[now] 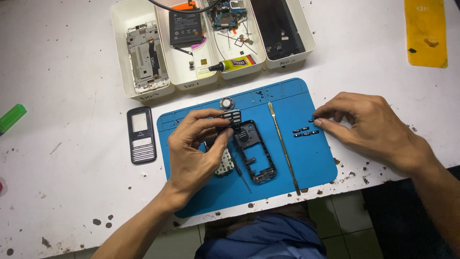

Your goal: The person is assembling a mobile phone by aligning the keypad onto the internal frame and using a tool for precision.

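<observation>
My left hand (199, 146) pinches a small black keypad piece (232, 117) between thumb and fingers, above a blue work mat (311, 158). Just right of it lies a black phone middle frame (254, 151), and a circuit board (224, 163) peeks from under my left palm. My right hand (369, 127) rests at the mat's right edge, fingertips touching the top one of several tiny black button pieces (304, 131). A long metal pry tool (283, 146) lies between the two hands. A small round speaker (226, 102) sits at the mat's top.
A black phone front cover (141, 135) lies left of the mat. Three white trays (143, 91) at the back hold a phone chassis, a battery (185, 28), a glue tube (232, 64) and boards. A yellow sheet (425, 31) lies top right; a green object (10, 117) far left.
</observation>
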